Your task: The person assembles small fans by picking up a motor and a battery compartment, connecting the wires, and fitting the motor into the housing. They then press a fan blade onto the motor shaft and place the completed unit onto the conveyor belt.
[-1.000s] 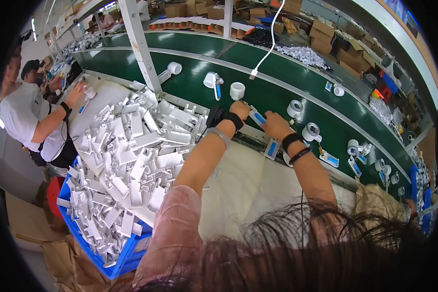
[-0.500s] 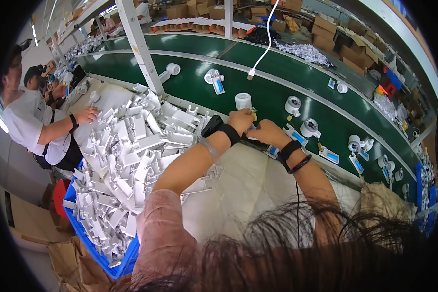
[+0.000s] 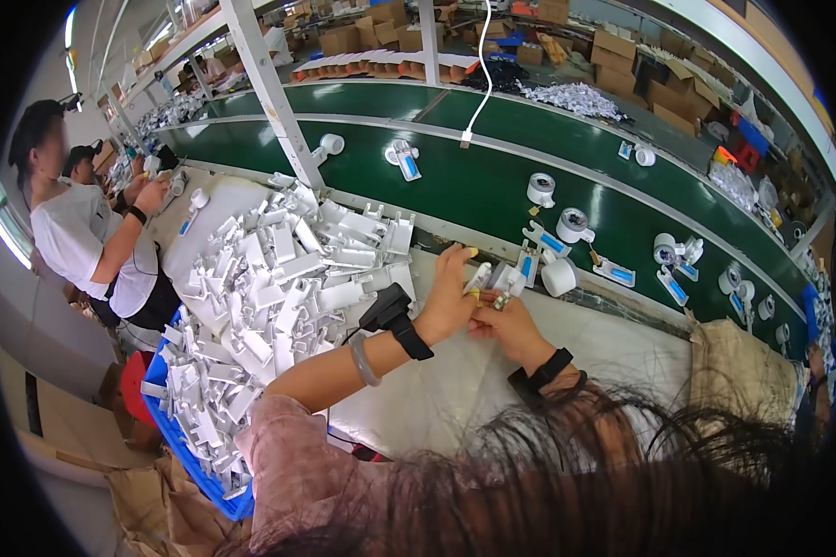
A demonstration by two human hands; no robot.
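Both of my hands meet over the near edge of the conveyor. My right hand (image 3: 513, 327) is closed on a white plastic unit (image 3: 508, 278); a round white head (image 3: 559, 277) sits beside it, apparently part of it. My left hand (image 3: 448, 302) has its index finger stretched up, with yellow covers on the fingertips. A slim white plastic piece (image 3: 479, 277) shows between its fingers and thumb, against the unit; the exact grip is partly hidden. Just beyond lies a white handle part with a blue insert (image 3: 529, 265). Left of my hands is a heap of white plastic covers (image 3: 288, 265).
A green conveyor belt (image 3: 372, 181) crosses ahead, carrying several round-headed white units (image 3: 575, 225). A blue bin (image 3: 228, 501) supports part of the heap. A white cable (image 3: 481, 93) hangs above the belt. A metal post (image 3: 267, 88) stands at left; a co-worker (image 3: 97, 223) works beyond.
My hands have drawn back from the belt toward me, bringing the white unit along. My left index finger has lifted. The co-worker's hand has risen from the bench.
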